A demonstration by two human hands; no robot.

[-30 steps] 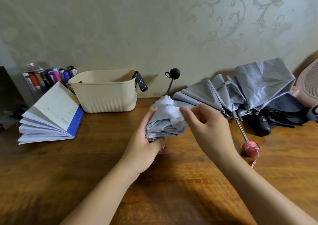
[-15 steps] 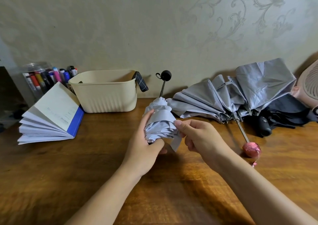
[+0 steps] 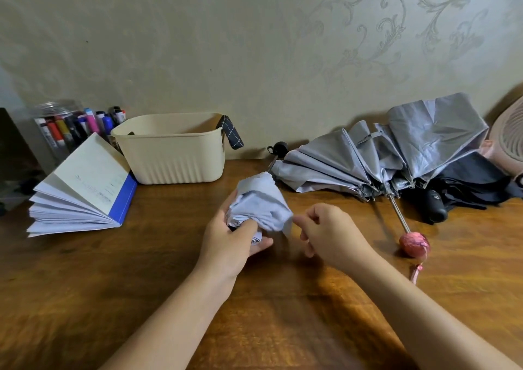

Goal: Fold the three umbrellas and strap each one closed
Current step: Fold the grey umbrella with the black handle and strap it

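In front of the cream ribbed plastic basket (image 3: 175, 154), just above the brown wooden bench (image 3: 85, 284), the left hand (image 3: 226, 239) is curled round the bunched pale blue-grey fabric umbrella (image 3: 260, 199). The right hand (image 3: 331, 233) pinches a loose corner of its cloth. Farther back, right of the basket, lies a half-collapsed silver umbrella with a pink handle (image 3: 368, 160), and right of that a black folding umbrella (image 3: 467, 182).

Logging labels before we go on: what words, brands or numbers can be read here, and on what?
No text here can be read.
Booklet page: faint printed lines, too blurred.
Markers in the jar: label print too small.
Black umbrella's handle: pale mark, unreadable.
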